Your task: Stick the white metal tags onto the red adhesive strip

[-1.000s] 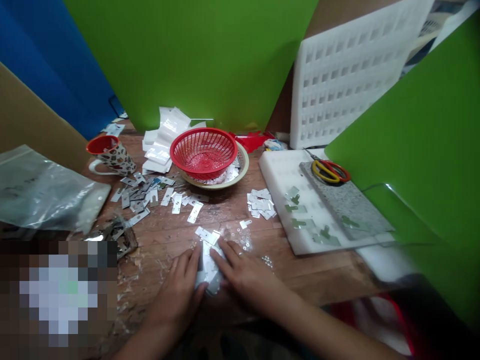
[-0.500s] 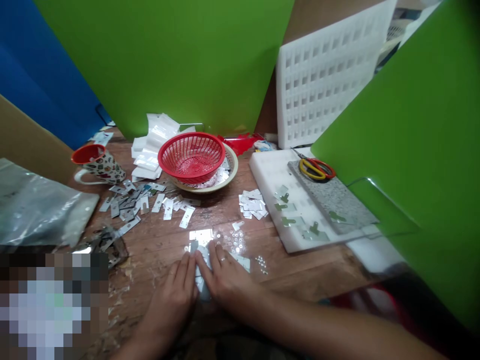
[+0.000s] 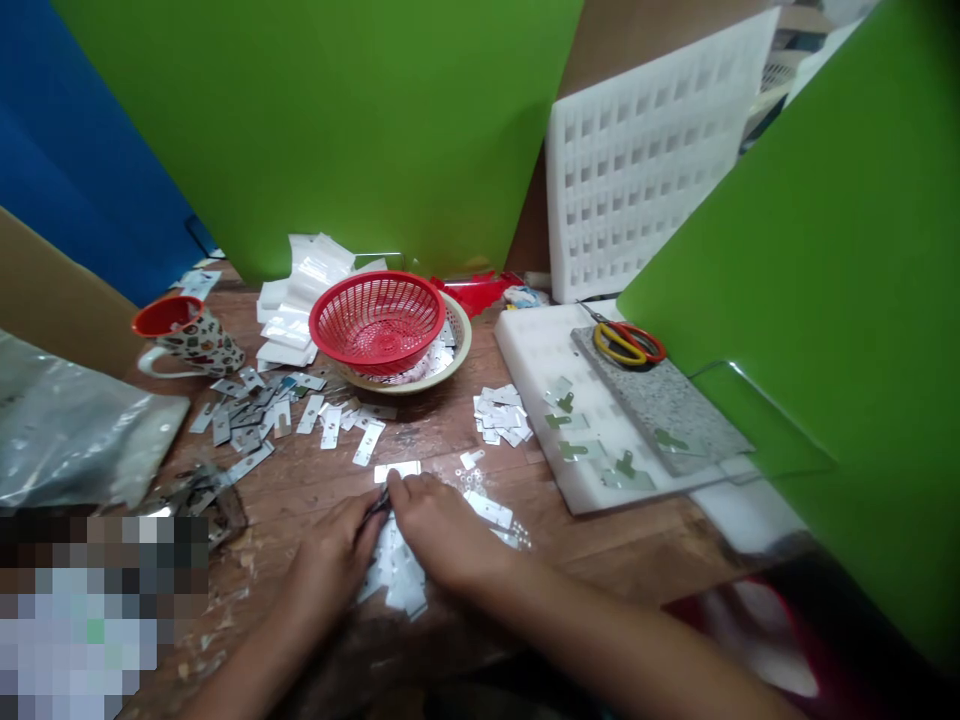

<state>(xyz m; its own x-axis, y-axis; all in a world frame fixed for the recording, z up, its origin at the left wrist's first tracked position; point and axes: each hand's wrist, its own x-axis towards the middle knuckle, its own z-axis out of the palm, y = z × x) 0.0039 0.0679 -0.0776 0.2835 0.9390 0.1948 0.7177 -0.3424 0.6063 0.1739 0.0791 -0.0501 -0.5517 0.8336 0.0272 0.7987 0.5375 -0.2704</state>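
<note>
My left hand (image 3: 334, 560) and my right hand (image 3: 435, 525) meet fingertip to fingertip over a small heap of thin silvery metal strips (image 3: 401, 580) near the front of the wooden table (image 3: 450, 440). Both hands have their fingers pinched together on a small dark piece (image 3: 379, 500) held between them. One strip (image 3: 397, 469) lies just beyond the fingertips, and tiny round washers (image 3: 517, 535) are scattered to the right of my right hand.
A red basket (image 3: 377, 318) sits in a beige bowl (image 3: 457, 355). Loose strips (image 3: 262, 410) lie by a patterned mug (image 3: 184, 335). Another small pile (image 3: 501, 412) sits beside a white foam tray (image 3: 540, 355) with a grey slab (image 3: 660, 400) and scissors (image 3: 628, 342). Green panels (image 3: 787, 280) stand around.
My hands slid back toward me and went from lying flat on the strips to pinching a small piece between their fingertips. The strip heap now shows below them. The camera shifted right.
</note>
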